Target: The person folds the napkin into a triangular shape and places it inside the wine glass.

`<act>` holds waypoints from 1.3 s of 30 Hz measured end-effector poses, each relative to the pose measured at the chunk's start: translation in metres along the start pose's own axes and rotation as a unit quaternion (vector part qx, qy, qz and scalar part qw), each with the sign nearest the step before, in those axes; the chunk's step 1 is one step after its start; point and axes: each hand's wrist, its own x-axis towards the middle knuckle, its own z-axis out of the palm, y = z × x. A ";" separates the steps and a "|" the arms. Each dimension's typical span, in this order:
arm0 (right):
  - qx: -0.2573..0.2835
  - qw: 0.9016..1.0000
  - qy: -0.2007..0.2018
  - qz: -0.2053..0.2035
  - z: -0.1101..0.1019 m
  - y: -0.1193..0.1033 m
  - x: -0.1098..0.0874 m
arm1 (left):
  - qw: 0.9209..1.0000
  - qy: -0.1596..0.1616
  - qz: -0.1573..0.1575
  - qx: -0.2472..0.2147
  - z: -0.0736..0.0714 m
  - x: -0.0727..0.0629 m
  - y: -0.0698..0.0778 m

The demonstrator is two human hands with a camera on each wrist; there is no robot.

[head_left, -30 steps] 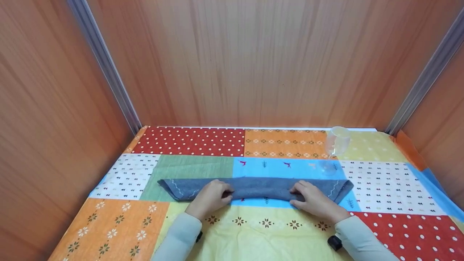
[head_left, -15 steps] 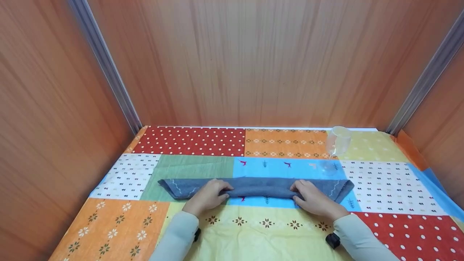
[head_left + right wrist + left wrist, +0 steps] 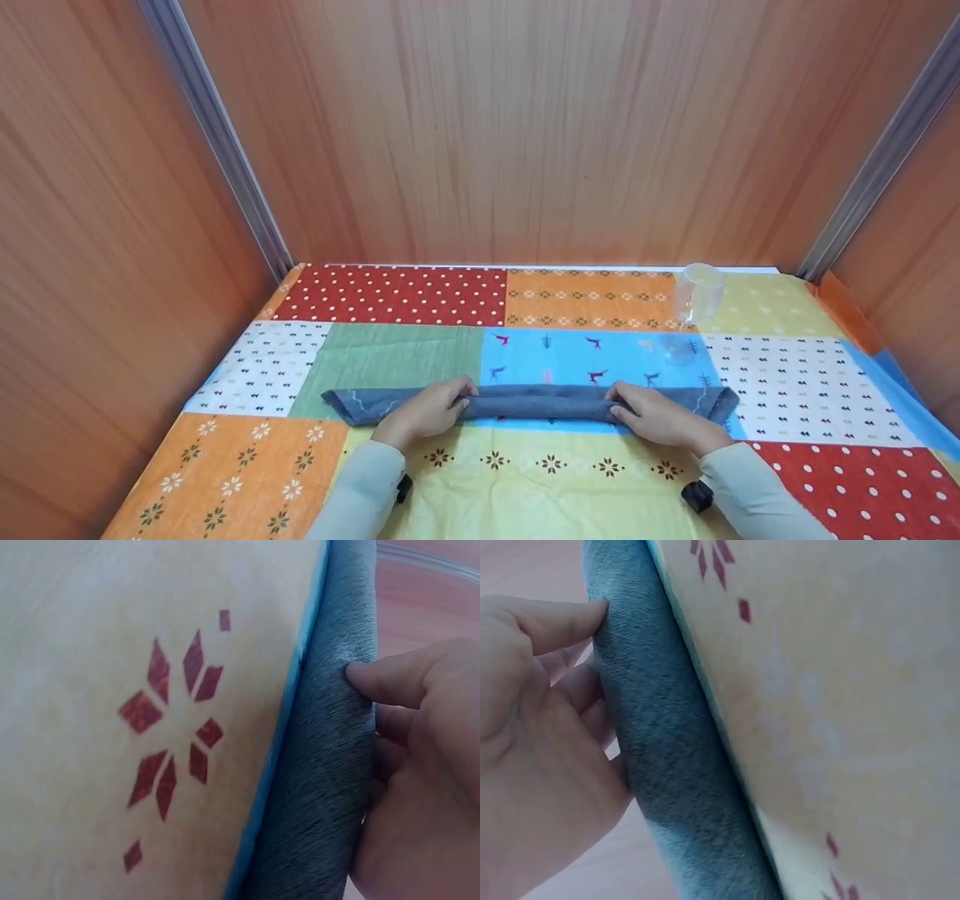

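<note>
A grey-blue towel (image 3: 540,405) lies across the table as a long, narrow roll, with a pale wavy line of stitching near each end. My left hand (image 3: 427,412) grips the roll left of its middle. In the left wrist view the thumb presses the near side of the towel (image 3: 660,712), and the other fingers go behind it. On the right, my right hand (image 3: 660,416) holds the roll in the same way; the right wrist view has its thumb on the towel (image 3: 322,742) and the fingertips hidden behind.
A clear stemmed glass (image 3: 697,296) stands upright beyond the towel's right end. A patchwork tablecloth (image 3: 555,495) covers the table. Wood-patterned panels (image 3: 525,135) rise behind and at both sides, joined by metal corner posts (image 3: 217,142).
The towel's far edge has come nearer to me, and the towel now looks narrower and more rolled. More of the blue patch shows beyond it. Both hands keep hold, slightly farther apart.
</note>
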 end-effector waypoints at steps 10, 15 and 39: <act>-0.003 1.000 0.002 0.007 -0.003 0.003 0.006 | 0.998 0.017 0.014 0.052 0.000 0.008 -0.002; -0.009 1.000 -0.006 0.010 -0.008 -0.001 0.011 | 0.995 0.033 0.001 0.099 0.001 0.013 -0.001; -0.106 0.987 0.123 0.002 0.006 -0.009 0.018 | 0.983 0.135 0.066 0.106 0.006 0.019 -0.004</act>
